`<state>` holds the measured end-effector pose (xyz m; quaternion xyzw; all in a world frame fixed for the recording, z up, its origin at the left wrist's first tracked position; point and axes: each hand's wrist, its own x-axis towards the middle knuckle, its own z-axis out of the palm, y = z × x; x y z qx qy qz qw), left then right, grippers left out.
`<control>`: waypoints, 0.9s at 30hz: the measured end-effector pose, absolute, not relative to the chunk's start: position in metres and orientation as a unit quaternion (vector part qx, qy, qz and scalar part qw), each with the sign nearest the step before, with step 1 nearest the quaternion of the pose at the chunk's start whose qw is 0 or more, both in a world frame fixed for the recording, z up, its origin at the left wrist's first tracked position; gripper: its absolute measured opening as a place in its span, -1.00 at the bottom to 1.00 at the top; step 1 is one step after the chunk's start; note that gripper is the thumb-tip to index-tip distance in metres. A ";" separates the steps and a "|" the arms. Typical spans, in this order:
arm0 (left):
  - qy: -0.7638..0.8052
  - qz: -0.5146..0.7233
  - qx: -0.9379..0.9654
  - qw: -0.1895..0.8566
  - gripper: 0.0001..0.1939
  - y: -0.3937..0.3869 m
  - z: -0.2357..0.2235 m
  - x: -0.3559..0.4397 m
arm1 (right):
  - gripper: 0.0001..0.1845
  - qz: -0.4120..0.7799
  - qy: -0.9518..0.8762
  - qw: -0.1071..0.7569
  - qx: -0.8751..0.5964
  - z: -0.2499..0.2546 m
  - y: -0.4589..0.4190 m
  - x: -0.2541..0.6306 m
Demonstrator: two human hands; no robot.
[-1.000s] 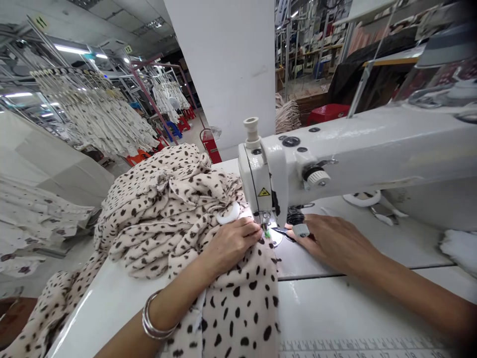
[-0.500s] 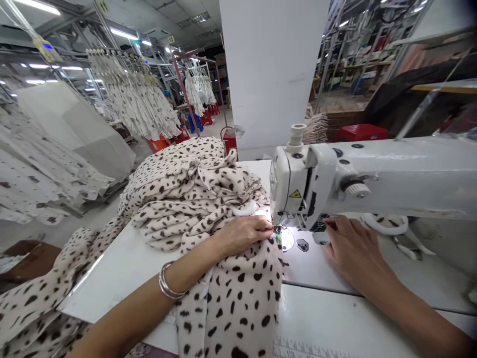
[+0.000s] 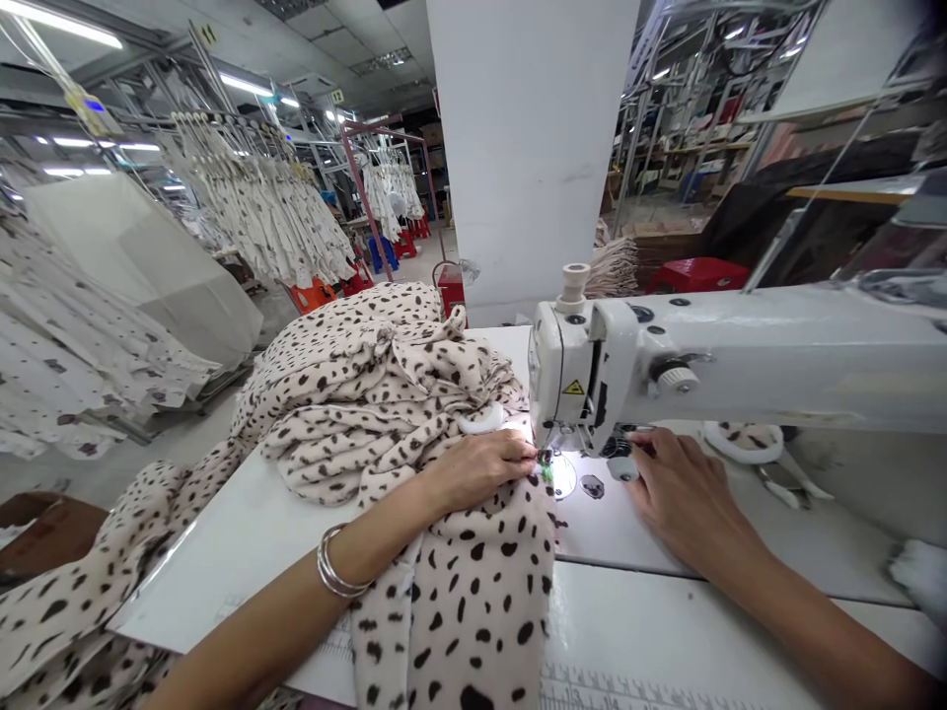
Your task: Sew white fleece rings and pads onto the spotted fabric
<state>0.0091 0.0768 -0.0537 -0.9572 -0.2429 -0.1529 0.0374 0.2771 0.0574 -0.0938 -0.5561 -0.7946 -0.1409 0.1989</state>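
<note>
Left hand: pressing down on the fabric, fingers lying together, just beside the presser foot; silver bangles are sitting at the wrist.
Right hand: curling its fingers over a small grey object near the needle plate, grip unclear.
Fabric: spotted cream cloth is bunching across the white sewing table and running under the presser foot.
Beyond: white sewing machine is standing over it; spotted garments are hanging on racks.

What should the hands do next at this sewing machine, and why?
I think the left hand should smooth the spotted fabric flat toward the presser foot of the sewing machine, because its fingers sit right beside the foot and a bunched pile lies just behind.
</note>
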 end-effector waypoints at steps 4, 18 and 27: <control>-0.237 -0.159 -0.958 0.034 -0.77 0.077 -0.054 0.010 | -0.62 -0.136 -0.795 0.196 -0.558 -0.095 0.059 0.279; -0.219 -0.173 -0.959 0.056 -0.78 0.077 -0.054 0.010 | -0.68 -0.120 -0.795 0.198 -0.560 -0.090 0.060 0.279; -0.245 -0.179 -0.951 0.057 -0.70 0.074 -0.057 0.008 | -0.68 -0.111 -0.795 0.192 -0.565 -0.086 0.060 0.279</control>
